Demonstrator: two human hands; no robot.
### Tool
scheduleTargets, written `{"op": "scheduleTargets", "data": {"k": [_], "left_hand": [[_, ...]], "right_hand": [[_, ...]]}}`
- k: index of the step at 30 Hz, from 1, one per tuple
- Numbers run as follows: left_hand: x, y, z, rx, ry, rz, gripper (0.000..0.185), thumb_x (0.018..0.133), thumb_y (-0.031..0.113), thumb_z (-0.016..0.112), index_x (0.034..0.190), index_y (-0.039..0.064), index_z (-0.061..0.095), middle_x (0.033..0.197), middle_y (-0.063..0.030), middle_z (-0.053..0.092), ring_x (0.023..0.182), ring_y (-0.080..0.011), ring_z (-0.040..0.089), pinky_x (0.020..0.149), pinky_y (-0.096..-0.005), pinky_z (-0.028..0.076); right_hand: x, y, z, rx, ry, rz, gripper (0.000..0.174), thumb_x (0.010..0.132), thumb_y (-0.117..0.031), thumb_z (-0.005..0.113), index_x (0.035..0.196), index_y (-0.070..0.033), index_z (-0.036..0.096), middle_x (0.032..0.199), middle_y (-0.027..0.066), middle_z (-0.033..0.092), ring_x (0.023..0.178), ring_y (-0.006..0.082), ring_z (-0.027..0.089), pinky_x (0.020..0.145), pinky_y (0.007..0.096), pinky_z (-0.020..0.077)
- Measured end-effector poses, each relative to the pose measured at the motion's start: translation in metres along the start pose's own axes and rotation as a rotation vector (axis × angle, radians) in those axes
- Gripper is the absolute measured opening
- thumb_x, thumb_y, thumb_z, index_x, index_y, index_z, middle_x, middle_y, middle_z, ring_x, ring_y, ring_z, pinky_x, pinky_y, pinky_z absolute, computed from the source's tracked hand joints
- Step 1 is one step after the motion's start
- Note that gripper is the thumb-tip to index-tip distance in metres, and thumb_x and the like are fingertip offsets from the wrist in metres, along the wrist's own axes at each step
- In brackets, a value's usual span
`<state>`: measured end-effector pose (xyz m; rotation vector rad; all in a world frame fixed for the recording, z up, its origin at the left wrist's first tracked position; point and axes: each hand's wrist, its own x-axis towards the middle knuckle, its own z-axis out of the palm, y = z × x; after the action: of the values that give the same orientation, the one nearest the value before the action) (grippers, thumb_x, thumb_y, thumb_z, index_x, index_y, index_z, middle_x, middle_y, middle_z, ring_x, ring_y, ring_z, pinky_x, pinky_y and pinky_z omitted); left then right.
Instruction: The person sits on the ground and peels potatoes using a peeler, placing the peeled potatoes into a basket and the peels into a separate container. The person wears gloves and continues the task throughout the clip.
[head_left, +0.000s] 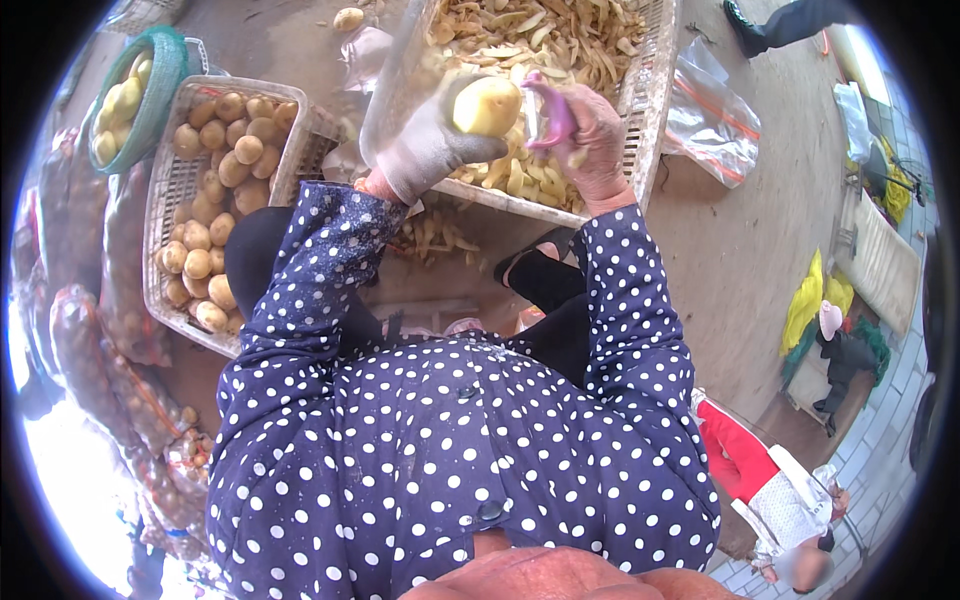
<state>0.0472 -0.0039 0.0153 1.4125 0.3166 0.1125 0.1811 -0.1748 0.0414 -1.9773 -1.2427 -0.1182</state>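
Note:
A pale, peeled-looking potato (487, 107) rests in the grip of my left hand (424, 146), which wears a grey-white glove. My bare right hand (596, 135) holds a purple-handled peeler (553, 116) just right of the potato, its blade apart from the surface. Both hands are above a large white plastic crate (643, 124) heaped with potato peelings (517, 176). To the left stands a slatted crate (154, 277) of unpeeled potatoes (196, 234).
A green mesh sack (169, 64) of peeled potatoes stands at upper left, above filled net sacks (139, 300). A clear plastic bag (712, 112) lies right of the peelings crate. One person in red trousers (731, 450) is at lower right; another's leg (799, 26) shows at top right.

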Motion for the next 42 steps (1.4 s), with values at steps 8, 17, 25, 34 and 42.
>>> {"op": "scheduleTargets", "data": {"k": [8, 17, 25, 34, 42], "left_hand": [[-0.008, -0.007, 0.002, 0.185, -0.077, -0.125, 0.079, 0.062, 0.020, 0.088, 0.132, 0.008, 0.055, 0.114, -0.0095, 0.064, 0.102, -0.0178, 0.061, 0.090, -0.0317, 0.050], [-0.018, -0.007, 0.003, -0.083, -0.161, -0.148, 0.075, 0.065, 0.007, 0.081, 0.134, 0.007, 0.053, 0.116, -0.0056, 0.063, 0.106, -0.0162, 0.060, 0.091, -0.0304, 0.050], [-0.015, -0.011, 0.000, -0.323, -0.131, -0.259, 0.070, 0.070, 0.003, 0.077, 0.135, 0.001, 0.051, 0.114, -0.0074, 0.064, 0.100, -0.0152, 0.062, 0.088, -0.0287, 0.051], [-0.022, -0.011, 0.002, 0.006, -0.073, -0.073, 0.058, 0.070, 0.012, 0.077, 0.124, 0.001, 0.058, 0.105, -0.0108, 0.067, 0.095, -0.0227, 0.065, 0.086, -0.0337, 0.051], [-0.018, -0.010, 0.001, 0.794, 0.007, 0.283, 0.051, 0.070, 0.017, 0.074, 0.117, 0.005, 0.058, 0.100, -0.0212, 0.065, 0.095, -0.0384, 0.063, 0.082, -0.0445, 0.051]], "right_hand": [[0.008, -0.010, 0.001, -0.278, -0.151, -0.206, 0.023, 0.066, -0.012, 0.075, 0.087, -0.012, 0.066, 0.084, 0.0051, 0.065, 0.083, 0.0259, 0.064, 0.077, 0.0371, 0.0508], [-0.002, 0.022, -0.004, -0.241, -0.148, -0.123, 0.023, 0.068, -0.009, 0.074, 0.090, -0.009, 0.067, 0.087, 0.0081, 0.066, 0.086, 0.0291, 0.064, 0.078, 0.0394, 0.0519], [-0.004, 0.008, 0.003, -0.201, -0.105, -0.095, 0.025, 0.065, -0.009, 0.079, 0.087, -0.011, 0.066, 0.084, 0.0052, 0.067, 0.080, 0.0255, 0.065, 0.076, 0.0372, 0.0523], [-0.010, 0.026, -0.005, -0.475, -0.181, -0.010, 0.022, 0.066, -0.010, 0.075, 0.085, -0.012, 0.065, 0.083, 0.0045, 0.064, 0.081, 0.0253, 0.064, 0.075, 0.0367, 0.0515], [-0.003, -0.006, 0.016, -0.241, -0.219, -0.190, 0.023, 0.066, -0.010, 0.075, 0.086, -0.013, 0.064, 0.081, 0.0047, 0.062, 0.081, 0.0259, 0.063, 0.074, 0.0370, 0.0509]]}}
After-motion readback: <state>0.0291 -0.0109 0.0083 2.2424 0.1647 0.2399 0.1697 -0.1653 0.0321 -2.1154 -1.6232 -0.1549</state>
